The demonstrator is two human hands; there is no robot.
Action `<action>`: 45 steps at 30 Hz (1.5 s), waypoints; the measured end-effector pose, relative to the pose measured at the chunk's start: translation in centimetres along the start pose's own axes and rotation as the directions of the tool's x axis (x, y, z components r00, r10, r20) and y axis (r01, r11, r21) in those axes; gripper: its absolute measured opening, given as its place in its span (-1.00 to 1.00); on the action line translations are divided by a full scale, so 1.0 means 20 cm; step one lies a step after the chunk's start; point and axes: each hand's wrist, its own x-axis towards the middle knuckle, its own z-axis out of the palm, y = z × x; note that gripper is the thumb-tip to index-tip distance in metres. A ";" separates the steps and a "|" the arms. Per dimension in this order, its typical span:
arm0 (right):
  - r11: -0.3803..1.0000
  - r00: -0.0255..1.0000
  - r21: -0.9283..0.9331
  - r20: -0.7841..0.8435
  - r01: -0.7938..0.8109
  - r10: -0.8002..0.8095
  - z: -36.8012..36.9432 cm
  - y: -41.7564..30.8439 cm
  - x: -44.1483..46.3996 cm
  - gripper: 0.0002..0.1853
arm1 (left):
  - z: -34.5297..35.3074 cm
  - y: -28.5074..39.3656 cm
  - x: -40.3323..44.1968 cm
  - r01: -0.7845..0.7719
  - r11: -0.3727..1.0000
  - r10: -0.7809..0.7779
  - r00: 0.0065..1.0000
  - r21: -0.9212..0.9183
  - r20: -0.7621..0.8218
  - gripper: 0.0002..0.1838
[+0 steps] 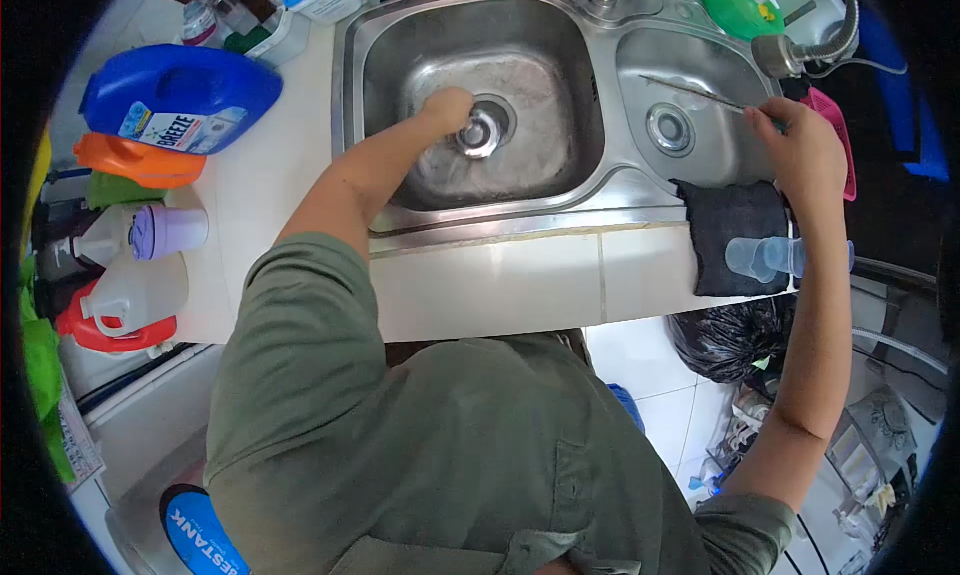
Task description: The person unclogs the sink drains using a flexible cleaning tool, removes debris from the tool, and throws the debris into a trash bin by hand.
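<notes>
My left hand [447,111] is down in the large sink basin [550,160], its fingers curled closed beside the drain. A shiny metal drain strainer [481,137] sits right by that hand, off-centre over the drain hole. Whatever the fingers hold, if anything, is hidden. My right hand [803,147] grips the end of a long thin metal stick [700,93]. That stick reaches left across the small basin [640,125], above its round drain [670,130].
Clear plastic cups [757,258] lie on a black cloth [712,220] under my right forearm. A blue detergent bottle [180,95], an orange bottle [140,160] and a lilac-lidded cup [165,231] stand left. A hose faucet [778,55] and a green bowl [735,5] are at the back right.
</notes>
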 end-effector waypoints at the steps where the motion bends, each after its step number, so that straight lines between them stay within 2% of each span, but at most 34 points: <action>1: 0.999 0.999 -0.020 0.023 -0.033 0.034 0.00 0.01 0.00 -0.71 | 0.01 0.00 0.02 0.054 0.997 -0.058 0.996 -0.050 -0.072 -0.73; 2: 0.999 0.999 -0.022 0.009 -0.045 0.045 0.01 0.03 -0.01 -0.71 | 0.03 0.01 0.04 0.049 0.998 -0.052 0.996 -0.047 -0.071 -0.73; 4: 0.998 0.999 -0.036 0.030 -0.042 0.043 0.02 0.05 -0.01 -0.71 | 0.04 0.04 0.08 0.122 0.985 -0.141 0.975 -0.118 -0.173 -0.76; 8: 0.997 0.999 -0.083 0.035 -0.001 0.004 0.05 0.13 -0.04 -0.71 | 0.03 0.07 0.11 0.081 0.997 -0.079 0.987 0.008 -0.141 -0.77; 10: 0.994 0.998 -0.111 0.056 -0.025 0.031 0.05 0.19 -0.03 -0.71 | 0.03 0.08 0.12 0.126 0.988 -0.118 0.990 0.093 -0.081 -0.76; 14: 0.989 0.999 -0.142 0.033 -0.038 0.043 0.07 0.33 -0.02 -0.72 | -0.11 0.17 0.07 0.118 0.992 -0.113 0.989 0.044 -0.095 -0.76; 16: 0.985 0.996 -0.169 0.067 -0.040 0.052 0.08 0.41 0.00 -0.76 | -0.26 0.27 0.08 0.204 0.977 -0.215 0.928 -0.066 -0.304 -0.76; 17: 0.984 0.996 -0.173 0.063 -0.051 0.063 0.10 0.46 0.01 -0.76 | -0.33 0.35 0.08 0.194 0.979 -0.204 0.929 -0.063 -0.309 -0.76; 18: 0.982 0.999 -0.189 0.044 -0.015 0.024 0.13 0.51 0.02 -0.77 | -0.41 0.45 0.08 0.026 0.981 -0.115 0.874 -0.192 -0.472 -0.77; 19: 0.978 0.999 -0.206 0.028 0.023 -0.017 0.15 0.56 0.03 -0.79 | -0.47 0.56 0.08 -0.159 0.945 -0.058 0.778 -0.285 -0.626 -0.77; 21: 0.976 0.998 -0.215 0.061 0.036 -0.023 0.16 0.61 0.07 -0.81 | -0.58 0.79 0.09 -0.297 0.920 0.054 0.742 -0.255 -0.668 -0.77; 23: 0.979 0.993 -0.201 0.114 0.044 -0.021 0.18 0.65 0.11 -0.81 | -0.59 1.04 0.15 -0.437 0.866 0.186 0.732 -0.243 -0.655 -0.81; 25: 0.970 0.989 -0.243 0.146 0.004 0.032 0.19 0.68 0.14 -0.79 | -0.56 1.23 0.27 -0.445 0.889 0.343 0.803 -0.106 -0.487 -0.79; 27: 0.974 0.987 -0.227 0.160 0.020 0.017 0.19 0.72 0.16 -0.79 | -0.50 1.39 0.40 -0.387 0.922 0.373 0.895 -0.011 -0.242 -0.77; 28: 0.973 0.985 -0.230 0.173 0.023 0.018 0.17 0.73 0.16 -0.80 | -0.44 1.44 0.47 -0.385 0.923 0.369 0.895 -0.016 -0.250 -0.77; 30: 0.976 0.985 -0.217 0.170 0.022 0.015 0.16 0.77 0.17 -0.80 | -0.31 1.52 0.64 -0.389 0.918 0.393 0.917 0.073 -0.061 -0.78; 31: 0.980 0.984 -0.196 0.175 0.017 0.017 0.15 0.78 0.17 -0.80 | -0.28 1.55 0.66 -0.387 0.919 0.391 0.918 0.069 -0.069 -0.78; 33: 0.981 0.986 -0.192 0.169 0.019 0.014 0.13 0.80 0.17 -0.80 | -0.24 1.59 0.70 -0.428 0.888 0.417 0.904 0.170 0.097 -0.77; 34: 0.983 0.987 -0.181 0.163 0.021 0.009 0.13 0.82 0.17 -0.80 | -0.23 1.60 0.71 -0.397 0.878 0.373 0.918 0.267 0.136 -0.77; 38: 0.990 0.982 -0.141 0.185 0.005 0.021 0.14 0.88 0.17 -0.81 | -0.29 1.66 0.65 -0.432 0.846 0.387 0.901 0.314 0.198 -0.79; 43: 0.996 0.976 -0.081 0.217 0.035 -0.016 0.17 0.91 0.18 -0.80 | -0.30 1.61 0.61 -0.553 0.774 0.532 0.832 0.309 0.158 -0.84; 45: 0.997 0.968 -0.082 0.251 0.010 0.011 0.20 0.90 0.19 -0.79 | -0.32 1.60 0.56 -0.552 0.769 0.537 0.831 0.323 0.142 -0.83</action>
